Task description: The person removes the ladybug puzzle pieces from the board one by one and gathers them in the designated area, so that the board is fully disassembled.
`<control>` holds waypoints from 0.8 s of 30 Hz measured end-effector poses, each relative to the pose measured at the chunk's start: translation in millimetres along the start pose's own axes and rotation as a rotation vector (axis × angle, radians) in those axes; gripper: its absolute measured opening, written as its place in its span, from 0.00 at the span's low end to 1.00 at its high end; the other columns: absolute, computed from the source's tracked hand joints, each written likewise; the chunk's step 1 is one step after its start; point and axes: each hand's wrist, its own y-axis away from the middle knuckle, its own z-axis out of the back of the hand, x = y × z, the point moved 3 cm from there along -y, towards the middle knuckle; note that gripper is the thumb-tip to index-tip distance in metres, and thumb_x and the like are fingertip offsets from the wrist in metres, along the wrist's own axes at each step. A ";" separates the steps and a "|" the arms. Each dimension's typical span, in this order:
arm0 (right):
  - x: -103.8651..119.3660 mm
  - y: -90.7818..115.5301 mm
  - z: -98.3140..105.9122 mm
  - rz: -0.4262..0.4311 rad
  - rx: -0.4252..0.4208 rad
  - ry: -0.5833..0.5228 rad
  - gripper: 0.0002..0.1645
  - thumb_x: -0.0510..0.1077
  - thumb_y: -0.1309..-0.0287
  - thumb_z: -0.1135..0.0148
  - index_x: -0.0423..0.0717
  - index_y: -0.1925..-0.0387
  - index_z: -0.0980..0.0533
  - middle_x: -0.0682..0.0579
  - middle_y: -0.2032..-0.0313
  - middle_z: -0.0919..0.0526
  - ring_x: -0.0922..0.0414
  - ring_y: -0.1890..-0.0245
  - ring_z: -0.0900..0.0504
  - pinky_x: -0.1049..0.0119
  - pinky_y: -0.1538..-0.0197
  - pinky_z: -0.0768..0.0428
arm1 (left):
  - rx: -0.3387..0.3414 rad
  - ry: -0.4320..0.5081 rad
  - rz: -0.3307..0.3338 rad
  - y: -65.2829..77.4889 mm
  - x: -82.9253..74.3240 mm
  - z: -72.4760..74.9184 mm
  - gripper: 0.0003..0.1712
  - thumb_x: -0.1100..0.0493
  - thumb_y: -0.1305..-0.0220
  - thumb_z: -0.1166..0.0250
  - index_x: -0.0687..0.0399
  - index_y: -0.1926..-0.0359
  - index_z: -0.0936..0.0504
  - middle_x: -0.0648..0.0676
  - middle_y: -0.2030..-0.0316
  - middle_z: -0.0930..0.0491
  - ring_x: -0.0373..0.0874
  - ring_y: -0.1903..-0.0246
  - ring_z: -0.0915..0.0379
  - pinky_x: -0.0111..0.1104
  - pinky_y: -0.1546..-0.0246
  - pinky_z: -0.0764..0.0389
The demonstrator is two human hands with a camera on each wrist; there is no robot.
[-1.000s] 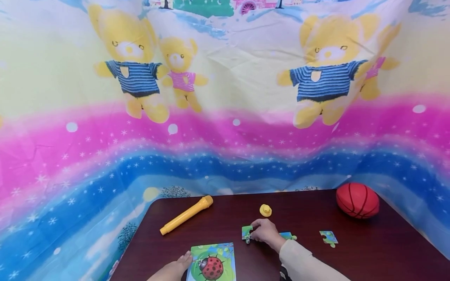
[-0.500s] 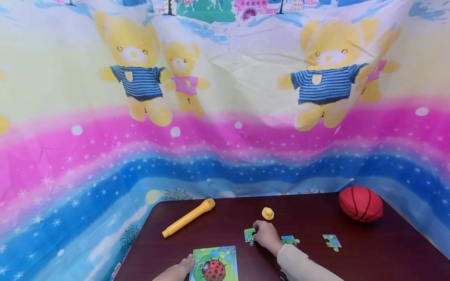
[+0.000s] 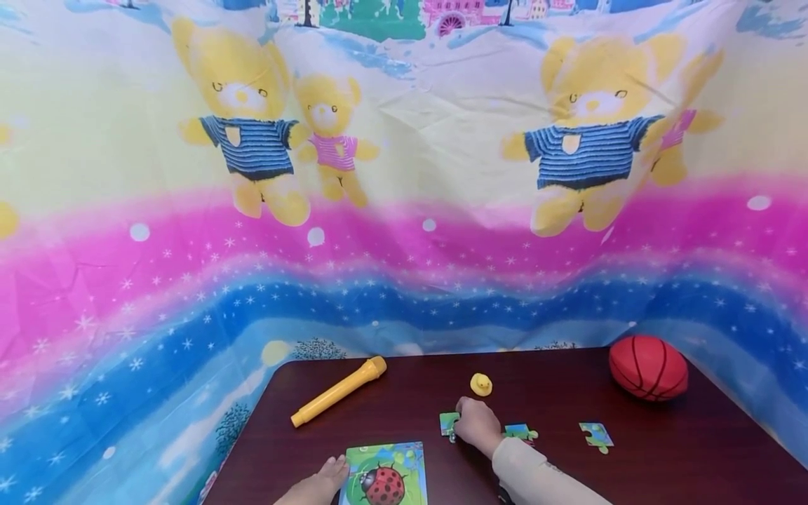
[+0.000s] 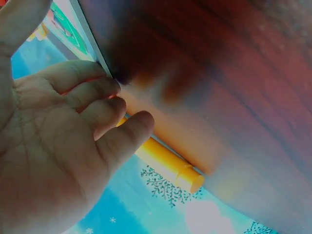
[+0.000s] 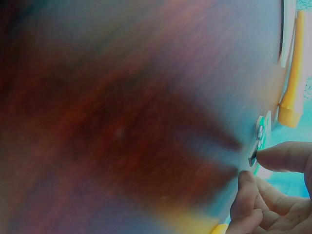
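My right hand (image 3: 477, 426) is curled at the right edge of a green and blue puzzle piece (image 3: 448, 423) lying on the table, covering part of it. In the right wrist view, the thumb (image 5: 282, 157) touches the puzzle piece (image 5: 260, 135), with the bent fingers close below; the exact grip is partly hidden. My left hand (image 3: 318, 482) lies with extended fingers against the left edge of a ladybug picture board (image 3: 384, 477). In the left wrist view, its fingertips meet the board's edge, with the palm showing.
Two other puzzle pieces, one beside the right wrist (image 3: 517, 431) and one farther right (image 3: 596, 436), lie on the dark table (image 3: 543, 379). A yellow toy microphone (image 3: 339, 393), small yellow duck (image 3: 481, 384) and red basketball (image 3: 648, 367) stand toward the back, before a bear-print curtain (image 3: 410, 280).
The head view has shifted slightly. My right hand stays at the puzzle piece with small finger movements, its knuckles turning a little over it. My left hand keeps its place at the board.
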 end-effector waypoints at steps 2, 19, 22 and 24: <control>-1.8 0.4 0.5 -0.011 0.000 -0.001 0.12 0.35 0.55 0.34 0.41 0.64 0.23 0.49 0.68 0.20 0.57 0.76 0.27 0.59 0.72 0.25 | -0.020 -0.023 0.017 9.8 -12.6 4.9 0.57 0.27 0.62 0.33 0.47 0.32 0.35 0.56 0.31 0.41 0.59 0.31 0.51 0.58 0.44 0.36; 51.3 47.2 -20.9 0.498 0.092 0.133 0.09 0.47 0.56 0.30 0.52 0.68 0.15 0.61 0.75 0.22 0.63 0.74 0.25 0.67 0.76 0.28 | -0.009 -0.003 0.063 74.8 -98.1 42.1 0.51 0.38 0.53 0.29 0.59 0.33 0.35 0.63 0.34 0.39 0.63 0.33 0.49 0.57 0.40 0.40; 58.7 57.0 -24.7 0.557 0.174 0.203 0.10 0.50 0.60 0.28 0.52 0.72 0.16 0.63 0.78 0.27 0.66 0.79 0.32 0.69 0.78 0.33 | -0.007 0.032 0.073 73.3 -100.8 43.9 0.54 0.37 0.56 0.28 0.59 0.33 0.35 0.64 0.33 0.40 0.64 0.33 0.50 0.59 0.40 0.42; 60.1 60.0 -26.6 0.567 0.216 0.225 0.09 0.51 0.62 0.28 0.54 0.76 0.17 0.64 0.79 0.29 0.67 0.80 0.34 0.70 0.78 0.35 | -0.009 0.038 0.081 72.1 -102.5 44.5 0.56 0.36 0.58 0.27 0.59 0.33 0.36 0.64 0.33 0.40 0.64 0.32 0.51 0.60 0.40 0.43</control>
